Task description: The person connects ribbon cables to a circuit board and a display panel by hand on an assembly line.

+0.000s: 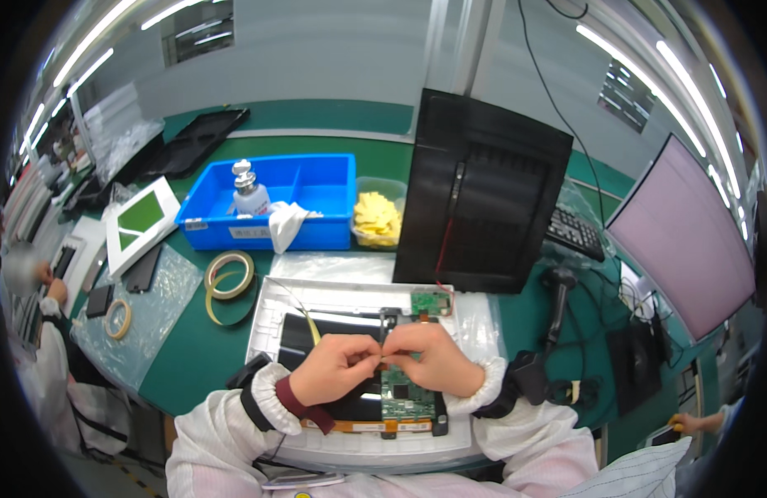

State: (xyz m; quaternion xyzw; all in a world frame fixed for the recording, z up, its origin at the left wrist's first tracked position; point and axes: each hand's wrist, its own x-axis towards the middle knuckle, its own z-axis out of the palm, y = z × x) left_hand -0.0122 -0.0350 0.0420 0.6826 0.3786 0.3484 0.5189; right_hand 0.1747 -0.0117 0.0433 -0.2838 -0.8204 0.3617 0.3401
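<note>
My left hand [338, 369] and my right hand [433, 357] meet over an opened device with a white frame [267, 307]. Thumb and forefinger of each are pinched together, the fingertips nearly touching; what they grip is too small to make out. Beneath my right hand lies a green circuit board [407, 402] with a dark chip. A smaller green board [431, 304] sits at the frame's far edge. Left of the boards is a shiny black panel [359, 408], partly covered by my left hand. A thin yellow strip [314, 329] sticks up behind my left hand.
A blue divided bin [325, 232] holds a pump bottle [251, 195] and white cloth [289, 224]. Around it are a tub of yellow pieces [377, 217], a standing black panel [491, 191], tape rolls [232, 274], a handheld scanner [556, 303] and a monitor [686, 241]. Other people's hands show at both sides.
</note>
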